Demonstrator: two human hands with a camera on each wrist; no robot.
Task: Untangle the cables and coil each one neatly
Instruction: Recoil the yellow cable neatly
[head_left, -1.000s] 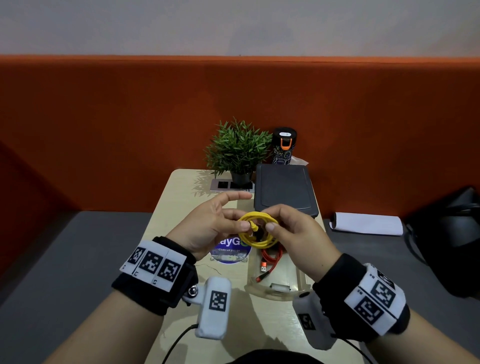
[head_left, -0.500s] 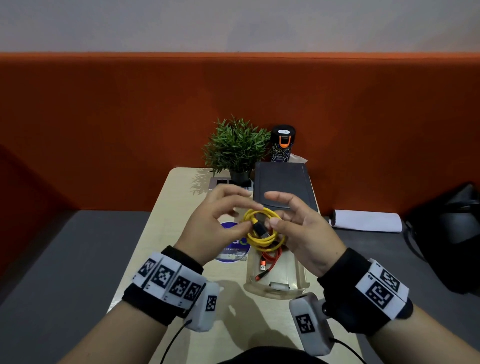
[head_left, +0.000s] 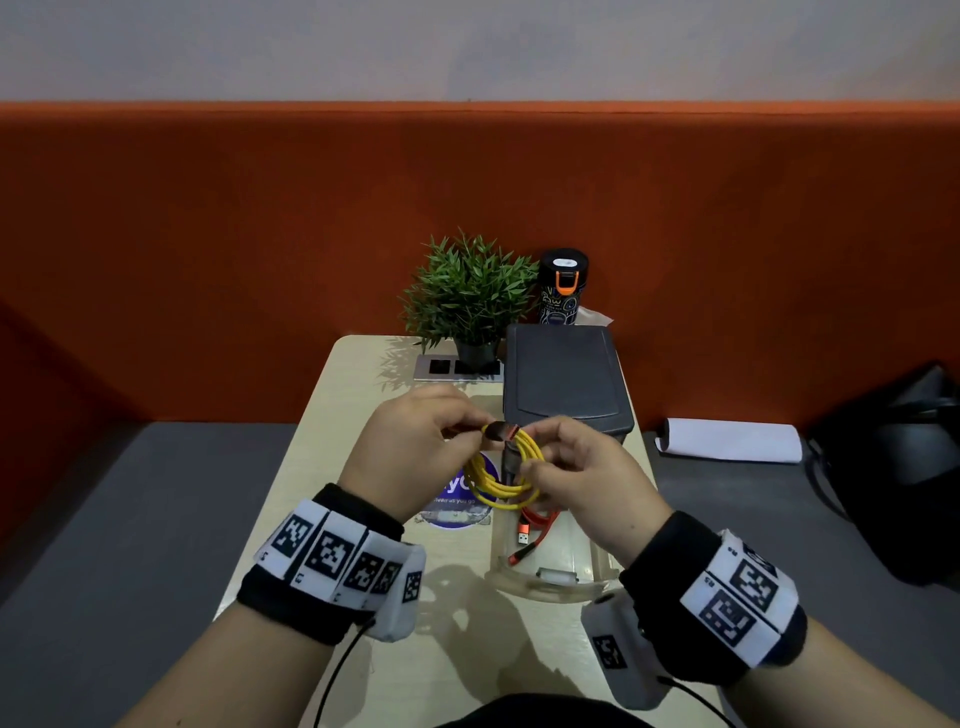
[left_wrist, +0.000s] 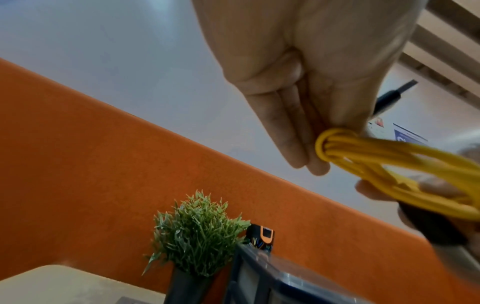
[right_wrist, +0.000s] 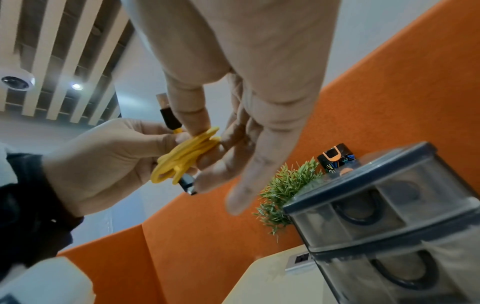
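Pinching opposite sides of the coiled yellow cable (head_left: 503, 475) above the table (head_left: 332, 415), left hand (head_left: 410, 452) and right hand (head_left: 582, 478) hold its oval loop lengthwise toward the person, dark plug (head_left: 500, 431) at the far end.

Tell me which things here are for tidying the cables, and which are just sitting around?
For the job:
- yellow cable, coiled, gripped by the left hand and right hand
- orange cable in the clear tray

Just sitting around:
- plant
- black can
- drawer box
- white paper roll
- black bag
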